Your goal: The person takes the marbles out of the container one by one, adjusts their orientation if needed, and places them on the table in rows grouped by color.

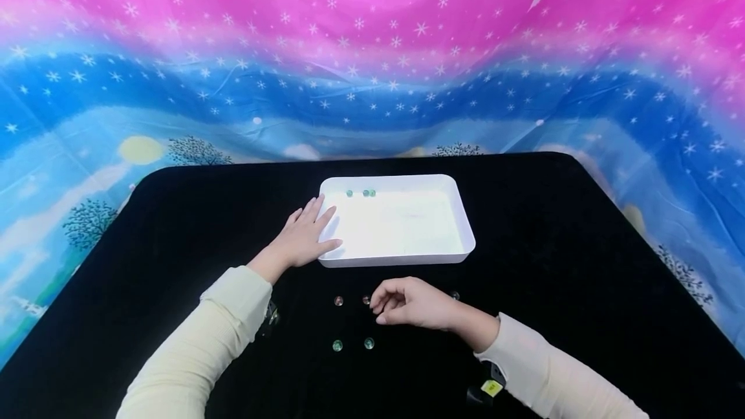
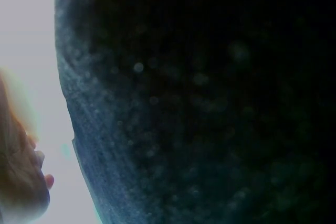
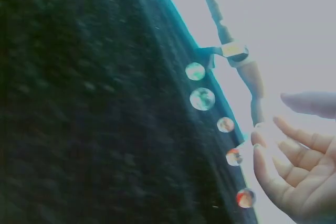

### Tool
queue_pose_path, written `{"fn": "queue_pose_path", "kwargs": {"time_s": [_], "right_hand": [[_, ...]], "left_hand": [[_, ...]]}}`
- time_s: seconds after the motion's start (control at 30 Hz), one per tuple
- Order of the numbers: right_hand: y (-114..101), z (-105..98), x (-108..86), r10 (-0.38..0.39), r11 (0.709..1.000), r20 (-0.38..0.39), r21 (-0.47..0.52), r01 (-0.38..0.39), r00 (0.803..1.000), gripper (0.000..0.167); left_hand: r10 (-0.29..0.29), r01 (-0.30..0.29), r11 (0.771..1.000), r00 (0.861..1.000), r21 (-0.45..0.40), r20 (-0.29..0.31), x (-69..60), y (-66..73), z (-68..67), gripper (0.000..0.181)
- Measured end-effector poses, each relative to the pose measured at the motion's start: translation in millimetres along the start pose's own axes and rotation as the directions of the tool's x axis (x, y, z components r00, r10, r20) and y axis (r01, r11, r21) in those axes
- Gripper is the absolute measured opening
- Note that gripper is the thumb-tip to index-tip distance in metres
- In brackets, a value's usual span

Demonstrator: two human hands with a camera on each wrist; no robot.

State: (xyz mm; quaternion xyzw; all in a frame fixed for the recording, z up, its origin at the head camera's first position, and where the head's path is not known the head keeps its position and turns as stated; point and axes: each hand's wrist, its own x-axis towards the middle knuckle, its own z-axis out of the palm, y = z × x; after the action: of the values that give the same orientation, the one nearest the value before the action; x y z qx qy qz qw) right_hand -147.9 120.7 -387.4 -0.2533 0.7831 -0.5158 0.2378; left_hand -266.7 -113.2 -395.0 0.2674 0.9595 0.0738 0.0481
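Observation:
My left hand (image 1: 299, 238) lies with spread fingers on the left rim of a white tray (image 1: 401, 260). Three green glass marbles (image 1: 349, 193) sit inside the tray along its far side. Over the black cloth in front of the tray, my right hand (image 1: 410, 302) hangs with loosely bent fingers, and its palm (image 3: 310, 182) looks bare in the right wrist view. Close to its fingertips is a reddish marble (image 1: 366, 300), with another reddish marble (image 1: 339, 300) to the left. Nearer to me lie two green marbles (image 1: 337, 345). The left wrist view catches only the hand's edge.
A black cloth (image 1: 553, 277) covers the table. Beside my right wrist a further marble (image 1: 455, 295) is partly hidden. A patterned pink and blue curtain (image 1: 372, 83) hangs behind the table. Small devices (image 1: 492, 386) are strapped at both wrists.

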Motion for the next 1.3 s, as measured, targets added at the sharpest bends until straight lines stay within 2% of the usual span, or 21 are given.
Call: {"fn": "queue_pose_path", "kwargs": {"time_s": [0.23,0.47,0.7,1.03,1.3], "right_hand": [[-9,-13,2.2,-0.017,0.998,-0.029,0.052,0.019,0.999,0.022],[-15,-22,6.7,-0.003,0.992,-0.041,0.126,0.009,0.999,0.023],[-22,-32,12.7,-0.026,0.998,-0.089,0.057,0.032,0.996,0.025],[-28,-53,23.2,-0.037,0.989,-0.162,0.133,0.059,0.986,0.019],[-25,-65,30.7,-0.046,0.985,-0.183,0.157,0.075,0.982,0.027]], "left_hand": [[0.0,0.0,1.0,1.0,0.01,0.002,0.3,-0.5,0.4,0.072],[-0.001,0.001,1.0,1.0,-0.003,-0.001,0.0,0.0,0.0,0.072],[0.0,0.0,1.0,1.0,0.002,0.003,0.1,-0.5,0.6,0.072],[0.008,-0.008,1.0,1.0,0.002,-0.01,-1.3,-1.1,0.2,0.072],[0.013,-0.013,1.0,1.0,-0.002,-0.003,-0.9,-0.9,0.1,0.072]]}}
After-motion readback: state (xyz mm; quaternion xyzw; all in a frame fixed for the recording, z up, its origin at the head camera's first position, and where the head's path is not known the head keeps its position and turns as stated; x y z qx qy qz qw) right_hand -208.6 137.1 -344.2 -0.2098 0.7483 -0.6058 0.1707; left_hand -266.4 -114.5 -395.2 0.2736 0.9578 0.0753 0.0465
